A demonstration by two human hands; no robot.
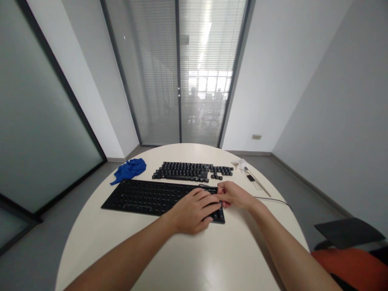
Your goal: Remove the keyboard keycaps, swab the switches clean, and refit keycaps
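Head view: lower centre, your left hand [194,209] rests, fingers loosely spread, on the keyboard [142,196]; your right hand [233,195] curls by its right end, whether gripping I can't tell

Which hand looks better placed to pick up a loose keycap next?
Probably the right hand: it's at the far right corner of the keyboard, nearer the loose keycaps; the left hand crosses the near edge.
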